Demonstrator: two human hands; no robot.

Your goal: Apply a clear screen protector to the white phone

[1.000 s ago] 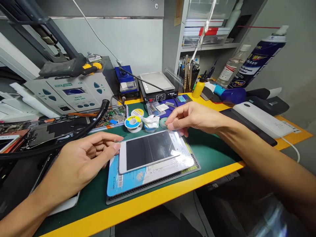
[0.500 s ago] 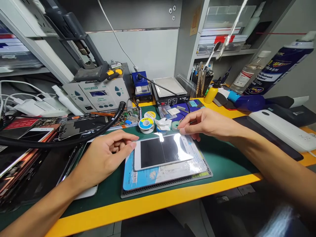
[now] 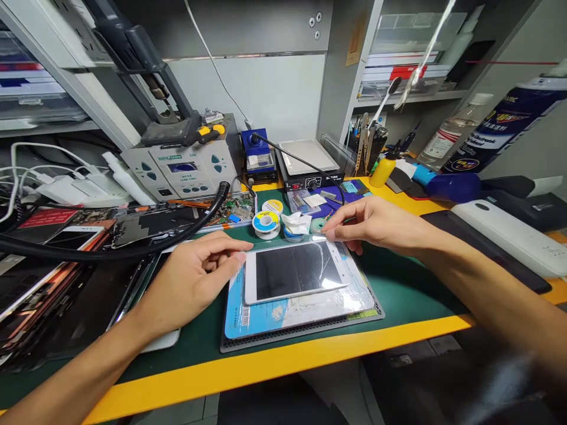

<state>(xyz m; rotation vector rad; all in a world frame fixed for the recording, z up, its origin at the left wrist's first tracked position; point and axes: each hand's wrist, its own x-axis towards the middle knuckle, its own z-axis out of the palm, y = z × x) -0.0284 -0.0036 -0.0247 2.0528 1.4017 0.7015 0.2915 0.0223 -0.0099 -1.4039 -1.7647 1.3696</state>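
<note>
A white smartphone (image 3: 295, 271) lies face up with its dark screen on a blue and white packet in clear plastic (image 3: 261, 319). My left hand (image 3: 199, 271) is at the phone's left end, thumb and forefinger closed at its upper corner. At the upper right corner, my right hand (image 3: 367, 227) pinches with thumb and fingertips. Between the two hands, along the phone's far edge, runs the faint bright edge of a thin clear sheet (image 3: 287, 241); its outline over the screen is hard to make out.
Solder spools (image 3: 266, 224) and a small tub with white tissue (image 3: 296, 224) stand just behind the phone. A black hose (image 3: 212, 206) crosses from a hot-air station (image 3: 183, 171). Phone parts (image 3: 57, 283) pile up at left; a white power bank (image 3: 505, 236) lies at right.
The whole view has shifted slightly, so things sit a little farther right. The bright reflection on the phone's screen has shrunk. Both hands keep about the same places at the phone's upper corners.
</note>
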